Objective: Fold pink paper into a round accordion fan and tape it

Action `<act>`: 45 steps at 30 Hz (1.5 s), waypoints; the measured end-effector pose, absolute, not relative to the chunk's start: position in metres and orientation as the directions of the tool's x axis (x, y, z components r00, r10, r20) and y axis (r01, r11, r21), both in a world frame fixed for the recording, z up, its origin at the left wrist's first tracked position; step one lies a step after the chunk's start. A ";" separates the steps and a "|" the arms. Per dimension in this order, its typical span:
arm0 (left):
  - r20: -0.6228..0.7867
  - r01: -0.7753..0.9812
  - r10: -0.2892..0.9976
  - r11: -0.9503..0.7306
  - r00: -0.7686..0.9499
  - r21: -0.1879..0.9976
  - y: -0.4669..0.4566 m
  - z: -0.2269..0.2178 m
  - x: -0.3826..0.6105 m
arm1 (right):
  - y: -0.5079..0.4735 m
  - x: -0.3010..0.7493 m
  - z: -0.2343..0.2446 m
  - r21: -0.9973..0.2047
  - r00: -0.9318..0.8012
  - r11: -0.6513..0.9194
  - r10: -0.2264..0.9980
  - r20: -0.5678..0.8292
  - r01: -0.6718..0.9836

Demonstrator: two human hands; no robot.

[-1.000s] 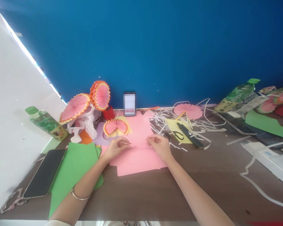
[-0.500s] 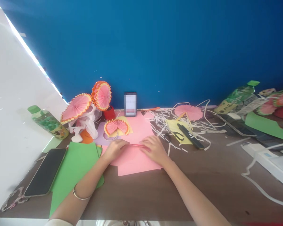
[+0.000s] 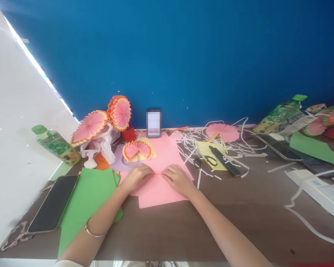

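Observation:
My left hand (image 3: 139,177) and my right hand (image 3: 178,179) rest close together over pink paper sheets (image 3: 160,198) on the desk. A narrow folded strip of pink paper (image 3: 157,173) shows between my fingertips, and both hands are closed on it. Most of the strip is hidden under my fingers. Just beyond my left hand lies a pleated pink fan (image 3: 138,150) with orange and yellow edges. A ring-shaped band (image 3: 130,163), perhaps a tape roll, is beside it.
Green paper (image 3: 86,193) and a dark phone (image 3: 54,204) lie to the left, near a bottle (image 3: 57,145). White paper scraps (image 3: 190,142), scissors (image 3: 210,160) and a black cutter (image 3: 224,160) are to the right. A small screen (image 3: 154,123) leans on the blue wall.
My right hand has slid left along the pink strip, closer to my left hand, so less of the strip shows. My left hand has barely moved.

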State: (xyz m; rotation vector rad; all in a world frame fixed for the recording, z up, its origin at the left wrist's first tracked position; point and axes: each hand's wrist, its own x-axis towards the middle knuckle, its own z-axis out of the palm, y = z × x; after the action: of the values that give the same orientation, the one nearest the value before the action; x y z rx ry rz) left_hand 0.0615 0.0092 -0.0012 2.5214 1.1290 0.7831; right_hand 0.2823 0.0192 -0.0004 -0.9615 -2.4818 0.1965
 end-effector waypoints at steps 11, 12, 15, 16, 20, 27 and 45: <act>0.358 0.612 0.810 -0.585 0.464 0.532 0.009 0.000 0.063 | 0.024 0.286 -0.003 -0.394 -0.584 0.682 0.732 0.352 0.617; 0.353 0.617 0.819 -0.573 0.452 0.540 0.009 0.000 0.063 | 0.024 0.286 -0.003 -0.397 -0.582 0.681 0.732 0.353 0.616; 0.347 0.624 0.839 -0.544 0.420 0.561 0.008 -0.002 0.063 | 0.023 0.285 -0.002 -0.418 -0.577 0.678 0.735 0.357 0.604; 0.345 0.623 0.841 -0.540 0.416 0.566 0.008 -0.003 0.063 | 0.023 0.285 -0.002 -0.427 -0.575 0.677 0.735 0.360 0.599; 0.342 0.618 0.830 -0.556 0.440 0.556 0.009 -0.005 0.063 | 0.022 0.285 0.001 -0.460 -0.576 0.674 0.736 0.355 0.577; 0.401 0.605 0.798 -0.603 0.450 0.520 0.011 -0.005 0.062 | 0.022 0.284 -0.002 -0.648 -0.472 0.514 0.843 0.259 0.562; 0.413 0.657 0.781 -0.620 0.468 0.428 0.007 -0.001 0.070 | 0.016 0.280 0.003 -0.654 -0.362 0.352 0.924 0.128 0.669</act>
State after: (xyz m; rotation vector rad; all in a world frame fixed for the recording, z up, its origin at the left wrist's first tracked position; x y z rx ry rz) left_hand 0.0696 0.0075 -0.0009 2.5060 1.2470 0.8700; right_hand 0.2804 0.0158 0.0026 -1.3840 -2.1373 0.7001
